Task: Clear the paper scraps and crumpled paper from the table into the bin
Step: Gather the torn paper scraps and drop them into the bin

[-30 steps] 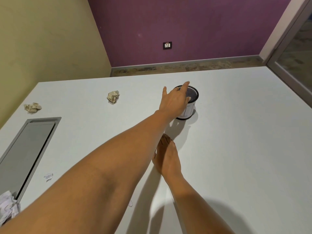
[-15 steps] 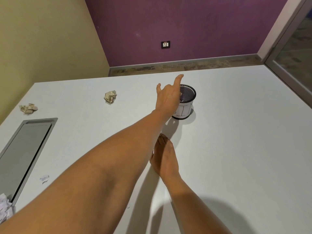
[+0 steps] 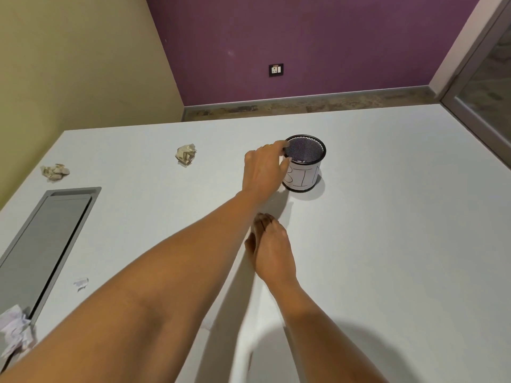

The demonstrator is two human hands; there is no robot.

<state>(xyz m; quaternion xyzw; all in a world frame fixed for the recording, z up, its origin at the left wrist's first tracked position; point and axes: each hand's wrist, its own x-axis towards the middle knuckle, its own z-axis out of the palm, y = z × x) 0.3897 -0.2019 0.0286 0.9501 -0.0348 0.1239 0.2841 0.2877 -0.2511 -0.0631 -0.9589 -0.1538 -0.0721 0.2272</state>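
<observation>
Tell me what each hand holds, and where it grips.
Left hand grips the black mesh bin by its near-left rim. Right hand rests flat on the white table, holding nothing.

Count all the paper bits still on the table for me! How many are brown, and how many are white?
Brown crumpled balls: 2
White crumpled paper: 1
White scraps: 1
Total: 4

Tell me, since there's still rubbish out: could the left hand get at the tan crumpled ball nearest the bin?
Probably yes. The left hand is at the bin rim, and only bare table lies between it and the tan crumpled ball.
</observation>
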